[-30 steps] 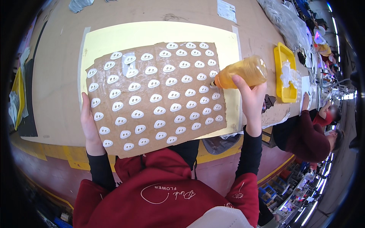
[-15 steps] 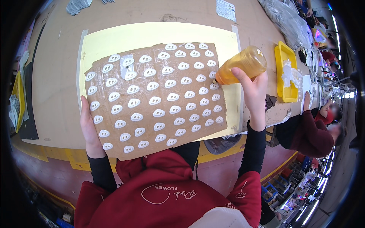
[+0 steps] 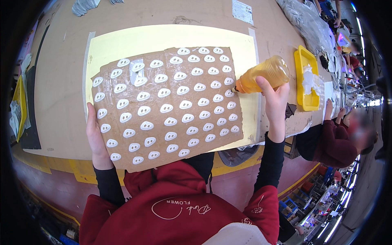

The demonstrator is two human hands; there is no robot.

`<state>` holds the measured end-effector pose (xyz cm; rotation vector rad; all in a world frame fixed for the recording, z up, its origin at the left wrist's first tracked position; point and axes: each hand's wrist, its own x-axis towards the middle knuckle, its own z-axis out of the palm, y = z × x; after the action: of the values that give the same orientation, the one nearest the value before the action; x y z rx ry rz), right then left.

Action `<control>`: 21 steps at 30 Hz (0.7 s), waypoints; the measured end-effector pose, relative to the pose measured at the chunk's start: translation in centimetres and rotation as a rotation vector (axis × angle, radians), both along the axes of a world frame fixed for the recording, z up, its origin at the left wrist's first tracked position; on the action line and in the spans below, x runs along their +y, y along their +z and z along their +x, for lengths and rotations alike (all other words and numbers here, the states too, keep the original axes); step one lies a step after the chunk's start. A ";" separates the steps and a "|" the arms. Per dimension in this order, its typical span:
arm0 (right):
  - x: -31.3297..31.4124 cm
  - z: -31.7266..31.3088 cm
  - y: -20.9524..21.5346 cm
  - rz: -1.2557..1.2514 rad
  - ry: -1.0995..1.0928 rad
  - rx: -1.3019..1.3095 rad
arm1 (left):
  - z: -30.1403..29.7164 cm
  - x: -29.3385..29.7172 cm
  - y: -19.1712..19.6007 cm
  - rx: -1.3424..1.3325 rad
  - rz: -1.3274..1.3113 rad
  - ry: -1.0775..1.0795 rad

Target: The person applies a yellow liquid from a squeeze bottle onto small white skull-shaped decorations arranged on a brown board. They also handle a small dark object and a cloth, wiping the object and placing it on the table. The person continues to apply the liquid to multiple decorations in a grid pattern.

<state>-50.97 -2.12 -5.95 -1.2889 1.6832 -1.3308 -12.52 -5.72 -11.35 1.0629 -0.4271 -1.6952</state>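
Note:
A brown cardboard sheet (image 3: 163, 118) covered with rows of white rounded, snout-shaped pieces (image 3: 170, 121), each with two small holes, lies tilted over the near part of the table. My left hand (image 3: 94, 136) grips the sheet's left edge, thumb showing at the rim and the other fingers hidden beneath. In my right hand (image 3: 277, 100) is a clear squeeze bottle (image 3: 263, 73) of amber liquid, held nearly sideways. Its dark-tipped nozzle points left and down at a white piece near the sheet's right edge; whether it touches, I cannot tell.
A pale yellow sheet (image 3: 163, 34) is taped to the table beneath the cardboard. At the right stands a yellow tray (image 3: 301, 87) with crumpled white material. Clear plastic bags (image 3: 306, 24) lie beyond it. Another person (image 3: 339, 139) sits along the table to the right.
The bottle has tipped closer to level and its body has shifted slightly right and down with my right hand. The nozzle stays near the sheet's right edge. My left hand keeps its place.

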 end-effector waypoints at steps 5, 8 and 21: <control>0.7 -0.6 -0.4 0.006 -0.017 -0.014 | 0.1 0.0 -0.1 -0.009 -0.003 0.004; 1.2 -0.7 -0.8 -0.009 -0.052 -0.038 | 0.2 0.0 -0.3 -0.019 -0.009 0.005; 3.2 0.9 -1.8 -0.181 -0.166 -0.057 | 0.5 -0.1 -0.6 -0.014 -0.018 -0.002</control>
<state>-50.06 1.09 -7.72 -1.2183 1.6919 -1.6343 -12.06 -5.79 -11.96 1.0618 -0.4518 -1.6840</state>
